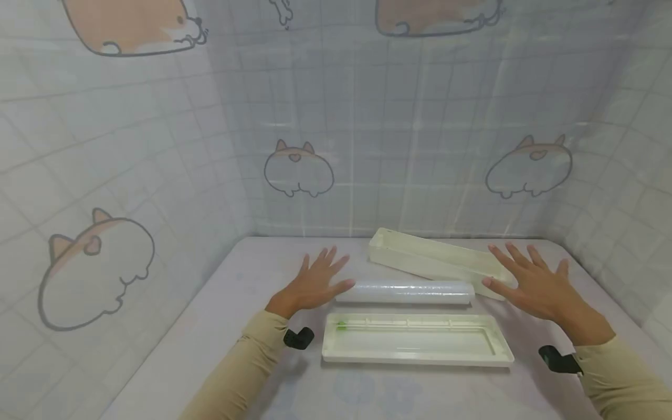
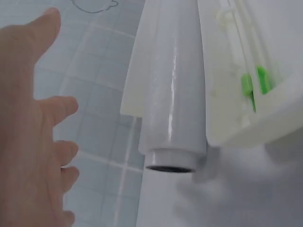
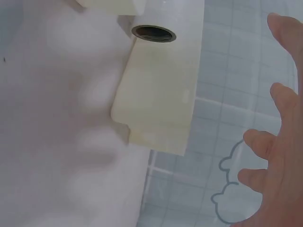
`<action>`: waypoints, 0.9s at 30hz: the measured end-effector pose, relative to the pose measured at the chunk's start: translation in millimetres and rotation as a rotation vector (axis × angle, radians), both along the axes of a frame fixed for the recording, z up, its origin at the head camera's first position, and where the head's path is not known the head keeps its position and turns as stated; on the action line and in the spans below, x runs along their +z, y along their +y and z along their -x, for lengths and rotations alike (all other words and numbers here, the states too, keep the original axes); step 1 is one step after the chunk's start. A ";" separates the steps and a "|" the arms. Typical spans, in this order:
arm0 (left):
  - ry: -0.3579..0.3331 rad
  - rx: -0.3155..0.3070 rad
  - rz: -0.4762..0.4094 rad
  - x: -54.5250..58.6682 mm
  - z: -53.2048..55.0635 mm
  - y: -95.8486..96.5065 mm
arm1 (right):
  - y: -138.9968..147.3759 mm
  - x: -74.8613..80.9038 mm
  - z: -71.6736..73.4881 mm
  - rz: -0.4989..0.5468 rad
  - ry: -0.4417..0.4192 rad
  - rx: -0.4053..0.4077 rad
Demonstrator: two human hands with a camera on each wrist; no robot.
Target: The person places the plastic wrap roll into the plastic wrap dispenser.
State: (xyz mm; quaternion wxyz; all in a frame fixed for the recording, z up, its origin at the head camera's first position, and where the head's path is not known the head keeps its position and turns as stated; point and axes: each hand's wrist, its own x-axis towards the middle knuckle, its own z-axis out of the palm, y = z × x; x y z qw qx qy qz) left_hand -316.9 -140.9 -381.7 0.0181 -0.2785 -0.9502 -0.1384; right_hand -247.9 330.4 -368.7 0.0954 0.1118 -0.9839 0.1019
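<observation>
A roll of cling film (image 1: 404,292) lies crosswise on the table, its hollow core end (image 3: 154,33) showing in the right wrist view. Behind it, slanting to the right, is a long cream plastic box (image 1: 420,254). In front lies a matching shallow lid (image 1: 415,361), with a green slider piece (image 2: 247,85) at its left end. My left hand (image 1: 313,283) is spread above the roll's left end, holding nothing. Fingers spread and nothing held, my right hand (image 1: 541,289) hovers by the box's right end, partly covering it in the head view.
Pale cloth with corgi drawings and grid lines (image 1: 394,116) hangs behind and along both sides of the table (image 1: 236,303). A dark strap piece (image 1: 299,338) sits at the left wrist, and another dark piece (image 1: 559,360) at the right.
</observation>
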 end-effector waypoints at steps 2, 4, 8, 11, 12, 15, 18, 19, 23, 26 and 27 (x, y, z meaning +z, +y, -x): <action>-0.013 -0.025 -0.035 1.8 -4.2 -0.7 | -4.3 -0.2 -7.6 0.023 -0.003 0.000; -0.013 -0.034 -0.039 2.9 -8.0 -2.1 | -8.6 -0.4 -15.3 0.037 -0.001 -0.008; -0.012 -0.023 -0.008 2.2 -15.8 -7.3 | -17.8 -0.9 -30.1 0.060 -0.001 -0.027; -0.036 -0.022 -0.018 1.8 -22.5 -11.7 | -24.6 -1.1 -40.8 0.069 0.001 -0.042; -0.042 -0.026 -0.026 1.5 -24.2 -13.1 | -26.8 -1.3 -44.3 0.071 0.001 -0.047; -0.045 -0.032 -0.051 -1.3 -22.3 -13.5 | -29.0 -3.6 -45.4 0.084 0.021 -0.040; -0.029 -0.042 -0.066 -5.7 -18.5 -14.1 | -30.3 -7.7 -46.2 0.111 0.045 -0.024; -0.023 -0.050 -0.074 -6.7 -18.0 -14.1 | -30.8 -9.5 -46.7 0.126 0.053 -0.020; -0.021 -0.080 -0.106 -12.8 -15.1 -15.2 | -33.5 -18.4 -48.2 0.212 0.073 -0.007; -0.024 -0.091 -0.118 -15.9 -14.5 -16.7 | -37.7 -24.3 -49.0 0.267 0.099 -0.005; -0.020 -0.092 -0.122 -16.6 -14.5 -17.4 | -39.2 -25.6 -49.2 0.280 0.108 -0.007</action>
